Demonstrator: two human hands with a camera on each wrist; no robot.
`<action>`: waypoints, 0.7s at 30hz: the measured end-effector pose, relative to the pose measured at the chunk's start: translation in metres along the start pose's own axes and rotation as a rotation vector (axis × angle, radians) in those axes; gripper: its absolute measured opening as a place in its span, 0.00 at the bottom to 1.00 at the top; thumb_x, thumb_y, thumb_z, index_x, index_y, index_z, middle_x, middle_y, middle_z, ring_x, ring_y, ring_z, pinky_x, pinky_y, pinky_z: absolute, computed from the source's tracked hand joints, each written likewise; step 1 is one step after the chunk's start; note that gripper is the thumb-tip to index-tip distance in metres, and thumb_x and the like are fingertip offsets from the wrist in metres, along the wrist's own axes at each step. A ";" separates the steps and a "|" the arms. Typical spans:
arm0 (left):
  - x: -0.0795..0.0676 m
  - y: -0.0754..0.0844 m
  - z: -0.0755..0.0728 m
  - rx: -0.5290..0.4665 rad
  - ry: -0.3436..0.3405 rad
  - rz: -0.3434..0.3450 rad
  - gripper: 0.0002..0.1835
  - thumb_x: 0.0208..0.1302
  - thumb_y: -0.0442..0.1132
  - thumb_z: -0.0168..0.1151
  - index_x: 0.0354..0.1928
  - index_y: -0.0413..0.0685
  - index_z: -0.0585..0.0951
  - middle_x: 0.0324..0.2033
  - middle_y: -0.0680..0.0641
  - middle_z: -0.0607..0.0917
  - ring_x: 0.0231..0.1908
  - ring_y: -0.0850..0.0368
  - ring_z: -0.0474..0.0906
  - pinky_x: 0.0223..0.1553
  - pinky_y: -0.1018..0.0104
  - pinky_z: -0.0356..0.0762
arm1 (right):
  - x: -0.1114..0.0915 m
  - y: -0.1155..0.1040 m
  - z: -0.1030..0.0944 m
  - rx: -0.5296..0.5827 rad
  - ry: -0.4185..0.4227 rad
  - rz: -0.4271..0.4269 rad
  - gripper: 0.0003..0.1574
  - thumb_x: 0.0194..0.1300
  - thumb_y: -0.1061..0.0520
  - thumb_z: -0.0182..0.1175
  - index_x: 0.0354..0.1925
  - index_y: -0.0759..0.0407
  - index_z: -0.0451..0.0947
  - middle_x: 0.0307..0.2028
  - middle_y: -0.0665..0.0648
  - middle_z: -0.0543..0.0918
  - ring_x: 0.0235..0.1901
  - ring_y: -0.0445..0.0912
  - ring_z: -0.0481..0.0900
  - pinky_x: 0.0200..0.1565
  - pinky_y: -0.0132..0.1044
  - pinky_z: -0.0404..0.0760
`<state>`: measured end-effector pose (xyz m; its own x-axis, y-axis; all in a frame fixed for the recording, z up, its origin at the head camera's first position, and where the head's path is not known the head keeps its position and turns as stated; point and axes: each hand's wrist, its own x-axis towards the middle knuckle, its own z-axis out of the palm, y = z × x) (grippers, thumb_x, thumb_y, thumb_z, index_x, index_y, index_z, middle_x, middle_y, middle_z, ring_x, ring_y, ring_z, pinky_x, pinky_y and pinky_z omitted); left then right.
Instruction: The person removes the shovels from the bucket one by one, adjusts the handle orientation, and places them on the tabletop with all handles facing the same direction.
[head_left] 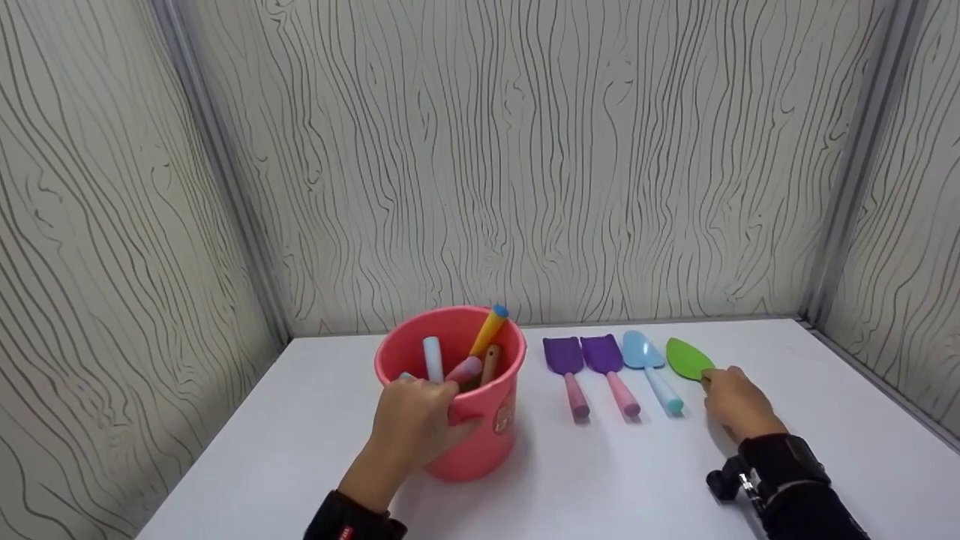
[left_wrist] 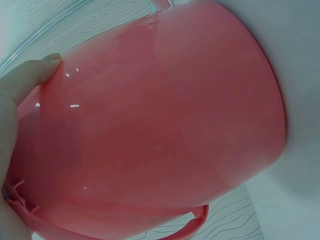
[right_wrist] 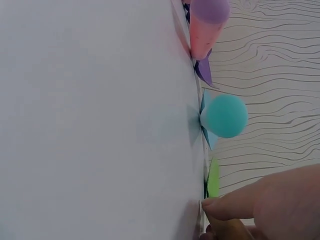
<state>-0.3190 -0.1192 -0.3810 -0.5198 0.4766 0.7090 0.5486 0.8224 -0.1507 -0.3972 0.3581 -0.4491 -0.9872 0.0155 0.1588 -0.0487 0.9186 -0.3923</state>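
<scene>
Shovels are what this one's about: a little row of toy garden tools laid out on the white table [head_left: 315, 420], blades pointing at the back wall, handles toward the person. From the left there are two purple shovels with pink handles [head_left: 568, 371] [head_left: 611, 373], then a light blue shovel [head_left: 651, 367] with a teal end cap, then a green trowel [head_left: 688, 358] at the right end. They sit just beside one another, evenly lined up, so it looks like a deliberate sort, not a random dump.

The right hand [head_left: 737, 405] is down on the green trowel's handle, covering it completely. In the right wrist view the fingertips [right_wrist: 235, 207] look closed down onto something brownish against the tabletop, so it reads as a pinch on the handle, though the grip itself is mostly hidden.

The left hand [head_left: 416, 427] wraps the near rim and side of the pink bucket [head_left: 480, 442], fingers curled over the edge and thumb [left_wrist: 30, 75] pressed flat on the outer wall. Probably it's there to keep the bucket from sliding or tipping, since it's light plastic. The bucket stands upright left of the row, just beside the first purple shovel but not touching it. More handles [head_left: 487, 330] are poking out of it: a yellow one with a blue tip, a pale blue, a pink and a wooden-looking one, all leaning against the wall.
</scene>
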 end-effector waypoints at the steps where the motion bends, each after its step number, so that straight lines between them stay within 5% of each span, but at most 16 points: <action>1: 0.000 0.000 0.000 0.002 -0.001 -0.001 0.21 0.50 0.56 0.86 0.27 0.51 0.84 0.17 0.54 0.84 0.17 0.60 0.81 0.33 0.65 0.88 | 0.000 0.000 0.000 -0.004 0.002 -0.002 0.12 0.72 0.70 0.55 0.51 0.73 0.79 0.39 0.72 0.75 0.37 0.62 0.78 0.43 0.60 0.81; 7: -0.002 0.001 0.001 0.012 0.012 0.003 0.22 0.49 0.56 0.86 0.25 0.51 0.83 0.17 0.54 0.83 0.17 0.59 0.80 0.31 0.64 0.88 | -0.001 0.000 -0.003 -0.008 -0.020 0.016 0.17 0.76 0.68 0.53 0.58 0.75 0.78 0.42 0.75 0.77 0.40 0.66 0.80 0.45 0.63 0.82; 14: -0.001 0.002 0.000 0.015 0.008 0.002 0.23 0.51 0.56 0.85 0.24 0.51 0.81 0.17 0.54 0.83 0.17 0.59 0.80 0.30 0.64 0.87 | -0.005 0.000 -0.020 0.029 -0.131 0.054 0.33 0.80 0.55 0.50 0.70 0.80 0.66 0.65 0.87 0.69 0.67 0.81 0.67 0.66 0.73 0.69; 17: -0.001 0.002 -0.001 0.015 0.007 0.004 0.23 0.51 0.56 0.85 0.23 0.51 0.80 0.16 0.54 0.82 0.16 0.59 0.80 0.30 0.65 0.87 | -0.010 -0.003 -0.035 0.032 -0.194 0.053 0.39 0.80 0.49 0.52 0.69 0.83 0.64 0.65 0.85 0.71 0.64 0.77 0.73 0.63 0.72 0.73; 21: 0.000 0.001 -0.001 0.019 0.002 0.010 0.23 0.51 0.56 0.85 0.23 0.51 0.80 0.16 0.53 0.83 0.16 0.59 0.80 0.30 0.65 0.87 | -0.015 -0.007 -0.053 0.042 -0.290 0.069 0.43 0.70 0.56 0.63 0.70 0.84 0.60 0.52 0.79 0.80 0.46 0.63 0.82 0.47 0.58 0.86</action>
<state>-0.3178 -0.1185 -0.3808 -0.5133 0.4840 0.7087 0.5412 0.8235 -0.1704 -0.3742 0.3724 -0.4003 -0.9903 -0.0420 -0.1328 0.0195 0.9021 -0.4311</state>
